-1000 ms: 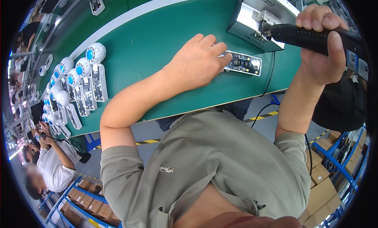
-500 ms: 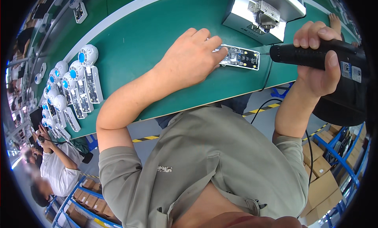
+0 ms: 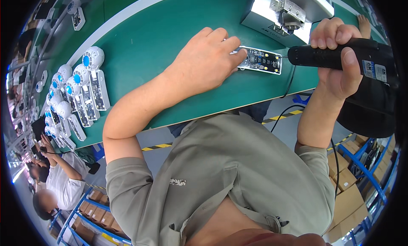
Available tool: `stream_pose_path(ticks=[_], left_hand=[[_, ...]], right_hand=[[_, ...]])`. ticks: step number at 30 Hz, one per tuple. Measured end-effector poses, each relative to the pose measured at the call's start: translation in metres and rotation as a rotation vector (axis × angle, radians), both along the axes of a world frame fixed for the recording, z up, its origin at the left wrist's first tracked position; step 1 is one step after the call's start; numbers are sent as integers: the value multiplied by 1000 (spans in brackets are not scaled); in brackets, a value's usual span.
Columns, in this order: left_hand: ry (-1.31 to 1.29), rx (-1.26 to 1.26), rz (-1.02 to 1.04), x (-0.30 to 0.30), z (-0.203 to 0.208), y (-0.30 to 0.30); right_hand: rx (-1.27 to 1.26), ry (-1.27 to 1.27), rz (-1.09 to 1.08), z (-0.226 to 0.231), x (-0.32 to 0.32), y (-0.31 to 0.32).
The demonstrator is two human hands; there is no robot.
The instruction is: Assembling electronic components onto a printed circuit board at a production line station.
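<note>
My left hand (image 3: 208, 57) is closed on one end of a white device housing with an exposed circuit board (image 3: 263, 60), which lies on the green bench. The fingers hide that end. My right hand (image 3: 338, 55) grips a black electric screwdriver (image 3: 308, 56), held almost level. Its thin bit points left and meets the right end of the board, though I cannot tell whether it sits in a screw. On the left of the bench stand several white devices with round heads (image 3: 92, 58), blue discs and open handles showing circuit boards.
A silver box-shaped machine (image 3: 272, 29) with a metal fitting stands behind the board. A black cable (image 3: 293, 81) runs over the bench's front edge (image 3: 212, 106). A co-worker in a white shirt (image 3: 68, 182) is at the lower left. Cartons on blue racks (image 3: 350, 203) are at the lower right.
My right hand has shifted slightly left with the screwdriver, bringing its bit closer over the board's right end. My left hand stays on the housing, almost unmoved.
</note>
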State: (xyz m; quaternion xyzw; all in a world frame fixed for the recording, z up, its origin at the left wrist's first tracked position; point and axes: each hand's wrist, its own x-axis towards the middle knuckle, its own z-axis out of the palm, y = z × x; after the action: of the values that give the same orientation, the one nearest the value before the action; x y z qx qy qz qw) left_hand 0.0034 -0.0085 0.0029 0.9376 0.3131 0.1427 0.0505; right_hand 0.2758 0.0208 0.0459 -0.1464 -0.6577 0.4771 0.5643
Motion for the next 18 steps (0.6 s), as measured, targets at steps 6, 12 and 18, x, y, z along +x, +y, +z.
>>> stream_pose_path(ticks=[6,12,18], left_hand=[[16,22,2,-1,0,1],[-43,95,-20,0,-5,0],[-85,133,-25,1,-7,0]], right_hand=[[123,39,-6,29,1,3],[255,31,131,49,0,18],[235,-7,192,33,-5,34]])
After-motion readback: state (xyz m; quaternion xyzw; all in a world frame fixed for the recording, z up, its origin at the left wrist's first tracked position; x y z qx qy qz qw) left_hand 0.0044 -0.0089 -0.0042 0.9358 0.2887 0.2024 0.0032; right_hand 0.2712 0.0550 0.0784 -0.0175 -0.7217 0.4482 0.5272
